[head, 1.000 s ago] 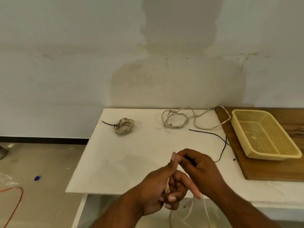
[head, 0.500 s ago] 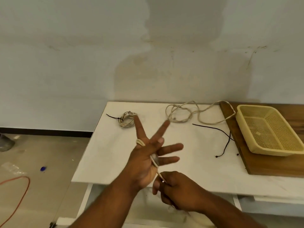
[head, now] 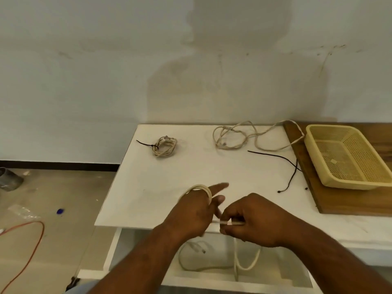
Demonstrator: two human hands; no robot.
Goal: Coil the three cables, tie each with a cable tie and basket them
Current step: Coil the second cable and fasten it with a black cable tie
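Observation:
A cream cable is looped around the fingers of my left hand, and its slack hangs below the table's front edge. My right hand pinches that cable just right of the left hand. At the back left of the white table lies a coiled cream cable bound with a black tie. A loose cream cable sprawls at the back centre. Two black cable ties lie right of centre. An empty yellow basket stands at the right.
The basket rests on a wooden board that covers the table's right end. A wall stands close behind the table. On the floor to the left lie an orange cord, a grey container and small bits of litter.
My left hand turned from spread, palm up, to back up with more cable wound round its fingers. My right hand rose to the table edge, drawing the cable along.

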